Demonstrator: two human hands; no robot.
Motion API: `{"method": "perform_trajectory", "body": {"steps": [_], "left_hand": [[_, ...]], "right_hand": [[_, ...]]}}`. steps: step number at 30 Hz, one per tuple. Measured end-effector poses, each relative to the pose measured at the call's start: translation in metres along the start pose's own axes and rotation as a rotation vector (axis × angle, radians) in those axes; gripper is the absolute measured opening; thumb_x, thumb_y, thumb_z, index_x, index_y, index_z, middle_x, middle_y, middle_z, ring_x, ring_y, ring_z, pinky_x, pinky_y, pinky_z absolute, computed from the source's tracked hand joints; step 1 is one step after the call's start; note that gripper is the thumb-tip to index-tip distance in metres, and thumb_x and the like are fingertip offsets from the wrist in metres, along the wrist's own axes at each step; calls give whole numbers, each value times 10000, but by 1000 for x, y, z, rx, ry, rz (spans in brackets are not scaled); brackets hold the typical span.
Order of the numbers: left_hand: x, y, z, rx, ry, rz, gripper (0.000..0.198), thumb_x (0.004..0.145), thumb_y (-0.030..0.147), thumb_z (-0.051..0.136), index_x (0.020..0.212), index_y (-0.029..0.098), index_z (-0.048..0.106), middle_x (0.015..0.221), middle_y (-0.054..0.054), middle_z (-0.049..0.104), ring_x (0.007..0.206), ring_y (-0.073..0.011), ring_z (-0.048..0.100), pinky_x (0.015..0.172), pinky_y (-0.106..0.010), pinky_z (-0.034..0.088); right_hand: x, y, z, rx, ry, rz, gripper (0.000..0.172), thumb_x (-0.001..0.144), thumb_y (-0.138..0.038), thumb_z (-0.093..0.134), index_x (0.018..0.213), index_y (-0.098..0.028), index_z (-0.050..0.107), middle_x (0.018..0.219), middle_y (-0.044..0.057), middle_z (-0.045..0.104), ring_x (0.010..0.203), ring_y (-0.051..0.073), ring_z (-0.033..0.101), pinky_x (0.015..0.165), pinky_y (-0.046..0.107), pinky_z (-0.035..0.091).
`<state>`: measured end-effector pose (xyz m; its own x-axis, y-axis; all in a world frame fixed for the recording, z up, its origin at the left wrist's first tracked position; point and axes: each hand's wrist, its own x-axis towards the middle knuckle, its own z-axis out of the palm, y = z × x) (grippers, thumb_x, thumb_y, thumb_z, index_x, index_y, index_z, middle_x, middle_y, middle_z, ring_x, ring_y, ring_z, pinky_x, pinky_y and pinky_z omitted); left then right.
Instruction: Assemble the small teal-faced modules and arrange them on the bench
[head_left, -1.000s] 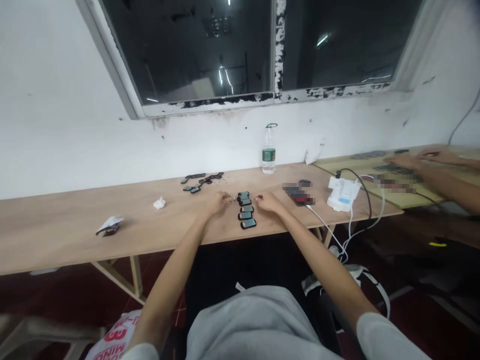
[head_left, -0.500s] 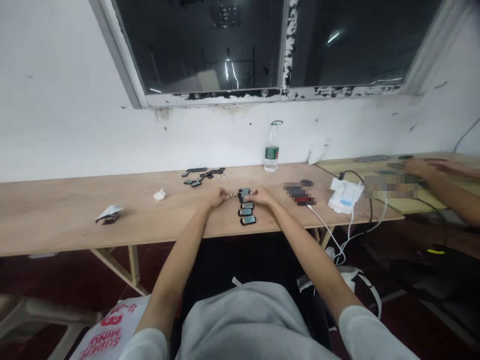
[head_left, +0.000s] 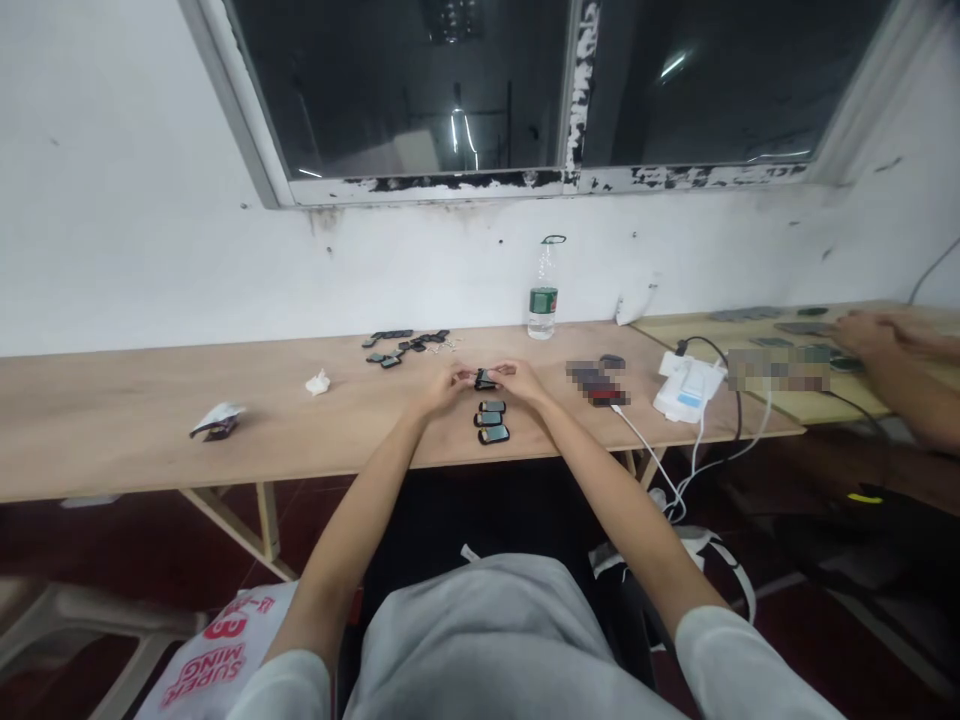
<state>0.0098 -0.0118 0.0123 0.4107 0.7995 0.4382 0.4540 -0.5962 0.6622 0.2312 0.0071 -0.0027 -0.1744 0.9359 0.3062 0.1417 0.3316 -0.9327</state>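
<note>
Beside the left arm (head_left: 337,560), a white bag (head_left: 214,655) marked "SUPER MING"

Left hand (head_left: 441,388), right hand (head_left: 521,381) holding small black device (head_left: 486,380), three more devices (head_left: 492,420) just below, wooden table (head_left: 150,445)

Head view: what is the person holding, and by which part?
The left hand and the right hand pinch a small black rectangular device at its two ends with their fingertips; finer detail is too small to tell.

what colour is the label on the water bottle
The water bottle's label is dark green, best seen in the head view.
</note>
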Motion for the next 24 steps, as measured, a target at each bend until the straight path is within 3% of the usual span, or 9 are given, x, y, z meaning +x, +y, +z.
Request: {"method": "perform_trajectory", "body": {"steps": [10, 14, 20, 24], "left_hand": [[0, 2, -1, 61, -36, 93, 326, 931, 391, 605, 1133, 192, 766, 1047, -100, 726, 972, -258, 645, 886, -389, 510], [1, -1, 0, 63, -1, 50, 324, 907, 427, 636, 1079, 192, 778, 1057, -103, 731, 970, -263, 656, 891, -397, 520], [1, -7, 3, -121, 32, -7, 397, 762, 498, 772, 992, 176, 742, 1116, -120, 723, 1017, -278, 674, 889, -407, 548], [1, -10, 4, -240, -27, -103, 414, 648, 466, 849, 915, 189, 696, 978, -89, 744, 919, -261, 692, 846, -401, 548]], "right_hand": [[-3, -3, 4, 27, -43, 17, 227, 765, -290, 790, 913, -120, 762, 723, 52, 747, 587, 132, 628, 637, 254, 528], [-7, -6, 3, 65, -73, 31, 227, 763, -290, 794, 910, -119, 775, 769, 58, 759, 592, 120, 621, 638, 245, 524], [-9, -10, 3, 147, -117, 67, 267, 668, -313, 865, 848, -134, 784, 803, 63, 774, 651, 147, 648, 666, 277, 554], [-11, -12, 3, 121, -164, 65, 279, 654, -334, 864, 843, -143, 791, 795, 49, 768, 693, 168, 659, 679, 290, 556]]}}
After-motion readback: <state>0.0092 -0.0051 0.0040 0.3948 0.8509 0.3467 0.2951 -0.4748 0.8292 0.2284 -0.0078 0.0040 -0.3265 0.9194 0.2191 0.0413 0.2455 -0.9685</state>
